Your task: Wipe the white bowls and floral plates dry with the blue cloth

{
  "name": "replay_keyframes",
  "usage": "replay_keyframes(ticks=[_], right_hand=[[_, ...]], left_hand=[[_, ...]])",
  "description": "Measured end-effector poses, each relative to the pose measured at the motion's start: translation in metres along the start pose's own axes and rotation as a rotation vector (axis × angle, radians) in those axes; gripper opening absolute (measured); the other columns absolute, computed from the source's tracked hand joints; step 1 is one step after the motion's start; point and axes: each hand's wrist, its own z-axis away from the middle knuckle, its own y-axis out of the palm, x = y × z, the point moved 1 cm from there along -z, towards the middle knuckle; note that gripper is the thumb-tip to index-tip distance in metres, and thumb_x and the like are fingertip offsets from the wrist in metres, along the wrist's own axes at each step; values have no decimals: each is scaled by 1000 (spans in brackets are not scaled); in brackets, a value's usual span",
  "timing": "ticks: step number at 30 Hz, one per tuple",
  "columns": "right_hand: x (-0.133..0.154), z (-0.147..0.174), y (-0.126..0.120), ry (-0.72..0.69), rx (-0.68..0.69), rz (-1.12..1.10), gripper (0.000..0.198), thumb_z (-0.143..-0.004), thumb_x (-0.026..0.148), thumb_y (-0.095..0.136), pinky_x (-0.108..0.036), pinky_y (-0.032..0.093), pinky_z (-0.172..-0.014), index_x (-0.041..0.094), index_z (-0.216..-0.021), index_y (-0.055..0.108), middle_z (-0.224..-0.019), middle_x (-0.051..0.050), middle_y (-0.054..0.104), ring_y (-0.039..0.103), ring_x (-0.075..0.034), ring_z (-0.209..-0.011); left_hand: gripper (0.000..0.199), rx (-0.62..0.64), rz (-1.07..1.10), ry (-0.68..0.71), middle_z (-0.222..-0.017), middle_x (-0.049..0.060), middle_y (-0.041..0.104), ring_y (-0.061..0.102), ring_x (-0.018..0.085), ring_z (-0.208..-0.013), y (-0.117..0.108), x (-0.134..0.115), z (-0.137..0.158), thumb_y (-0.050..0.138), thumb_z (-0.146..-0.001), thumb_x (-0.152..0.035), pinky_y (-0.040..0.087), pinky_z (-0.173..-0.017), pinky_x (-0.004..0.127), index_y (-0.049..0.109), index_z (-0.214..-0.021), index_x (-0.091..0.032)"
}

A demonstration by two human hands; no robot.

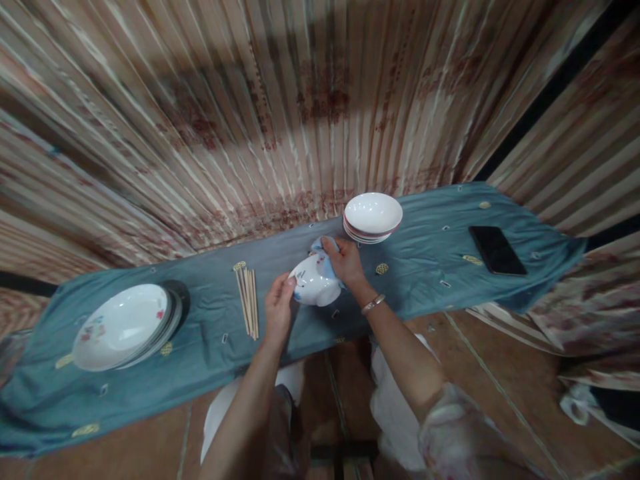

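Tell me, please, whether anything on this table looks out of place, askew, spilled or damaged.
The black smartphone toward the right end looks slightly out of place alongside stacked bowls and stacked plates, and the chopsticks lie slightly fanned. The held blue-patterned bowl shows no visible damage, and I see no spill.

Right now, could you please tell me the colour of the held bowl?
The bowl is white with some blue markings, shown best in the head view.

right-wrist bracelet (373,305): silvery | right sleeve (463,433): pale, patterned | legwear (395,417): white
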Motion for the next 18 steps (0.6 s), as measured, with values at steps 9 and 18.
replay_keyframes(ticks=[9,18], right_hand=[[12,16,12,-134,91,187,39,-96,50,41,-26,39,-68,22,-80,62,-72,-3,63,58,-17,-70],[-36,17,38,158,0,-68,39,-95,49,36,-30,45,-78,22,-85,63,-82,-5,68,60,-20,-82]], left_hand=[[30,-44,-164,147,-87,2,70,61,17,-79,9,-2,-2,71,-74,-45,48,-74,26,69,-93,-22],[41,-271,-4,52,-74,-1,65,57,12,-65,6,10,-30,74,-61,-51,45,-62,22,62,-84,-19]])
